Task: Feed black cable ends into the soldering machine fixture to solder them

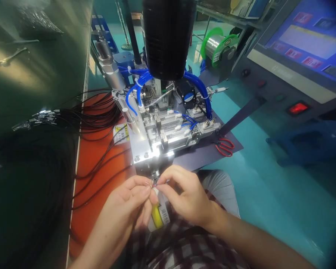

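My left hand (137, 198) is closed, thumb and forefinger pinching the thin wires (152, 184) of a cable end. From the right, my right hand (182, 190) pinches the same fine wires, its fingertips almost meeting those of the left. Both hands are just in front of the near metal block (154, 160) of a bench machine (170, 130). A white label with a yellow mark (157, 216) shows below and between the hands. The exact count and ends of the wires are too small to tell.
Black cables (98, 112) lie over an orange surface (100, 149) at left. Red-handled pliers (225, 147) rest right of the machine. A green spool of wire (220, 46) stands behind. A control panel (296, 67) is at right, and a black cylinder (168, 37) hangs above.
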Demonstrator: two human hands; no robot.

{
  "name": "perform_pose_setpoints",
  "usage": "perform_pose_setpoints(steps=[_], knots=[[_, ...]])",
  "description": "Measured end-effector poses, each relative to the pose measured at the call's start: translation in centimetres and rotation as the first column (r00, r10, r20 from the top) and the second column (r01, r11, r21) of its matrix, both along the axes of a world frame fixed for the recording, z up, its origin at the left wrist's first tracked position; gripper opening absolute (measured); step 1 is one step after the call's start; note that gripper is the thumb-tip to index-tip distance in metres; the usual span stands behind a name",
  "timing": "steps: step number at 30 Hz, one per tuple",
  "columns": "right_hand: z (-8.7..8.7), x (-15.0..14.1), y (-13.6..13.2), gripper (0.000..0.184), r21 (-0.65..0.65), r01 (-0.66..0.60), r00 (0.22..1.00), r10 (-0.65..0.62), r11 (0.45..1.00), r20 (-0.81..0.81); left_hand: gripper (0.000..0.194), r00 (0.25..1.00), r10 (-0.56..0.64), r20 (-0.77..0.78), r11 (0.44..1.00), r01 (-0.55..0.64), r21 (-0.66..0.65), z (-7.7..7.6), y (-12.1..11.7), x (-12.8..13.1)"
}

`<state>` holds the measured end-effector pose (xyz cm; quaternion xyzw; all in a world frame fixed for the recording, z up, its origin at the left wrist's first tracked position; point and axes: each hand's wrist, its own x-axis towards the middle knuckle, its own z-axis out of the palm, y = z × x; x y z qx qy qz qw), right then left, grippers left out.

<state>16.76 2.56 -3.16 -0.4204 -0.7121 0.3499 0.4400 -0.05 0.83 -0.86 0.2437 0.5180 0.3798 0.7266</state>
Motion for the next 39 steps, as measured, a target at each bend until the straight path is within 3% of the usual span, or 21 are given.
perform_pose_setpoints(steps=[3,7,9,15,21,25,30,32,34,37,39], knots=[[0.3,-0.1,0.2,0.009,-0.274,-0.047,0.997,0.029,0.961,-0.069,0.04,0.998,-0.033,-0.044,0.999,0.034,0.006,-0.1,-0.1,-0.1],[0.6,0.3,0.8,0.009,-0.43,-0.209,0.977,0.166,0.878,-0.136,0.036,0.985,-0.131,-0.111,0.991,0.134,0.028,-0.4,-0.4,-0.6],[0.5,0.7,1.2,0.009,-0.419,-0.269,0.963,0.228,0.867,-0.146,0.034,0.976,-0.181,-0.118,0.982,0.186,0.035,-0.4,-0.5,-0.7],[0.5,1.9,2.4,0.01,-0.23,-0.4,0.915,0.399,0.887,-0.055,0.031,0.943,-0.301,-0.144,0.952,0.306,0.011,-0.2,-0.3,-1.0],[1.2,2.8,3.5,0.008,-0.232,-0.545,0.818,0.571,0.806,0.065,0.032,0.911,-0.393,-0.122,0.919,0.392,-0.033,-0.1,-0.1,-1.1],[1.7,2.9,4.0,0.01,-0.264,-0.632,0.747,0.664,0.728,0.043,0.029,0.882,-0.461,-0.098,0.887,0.457,-0.066,-0.2,0.0,-0.9],[2.0,2.8,4.3,0.01,-0.244,-0.691,0.693,0.72,0.681,0.047,0.026,0.868,-0.483,-0.112,0.875,0.476,-0.085,-0.4,-0.1,-0.8],[2.0,2.7,4.2,0.009,-0.268,-0.67,0.711,0.702,0.692,0.034,0.026,0.884,-0.444,-0.144,0.896,0.436,-0.083,-0.4,-0.2,-0.8],[1.8,2.6,3.9,0.009,-0.303,-0.598,0.781,0.625,0.742,-0.009,0.028,0.907,-0.384,-0.173,0.923,0.379,-0.066,-0.5,-0.3,-0.7],[1.3,2.4,2.9,0.011,-0.369,-0.399,0.914,0.396,0.839,-0.087,0.03,0.936,-0.304,-0.179,0.952,0.302,-0.041,-0.3,-0.2,-0.6],[1.1,2.3,2.1,0.011,-0.377,-0.27,0.963,0.252,0.886,-0.099,0.032,0.945,-0.275,-0.176,0.961,0.273,-0.033,-0.2,-0.1,-0.5]])
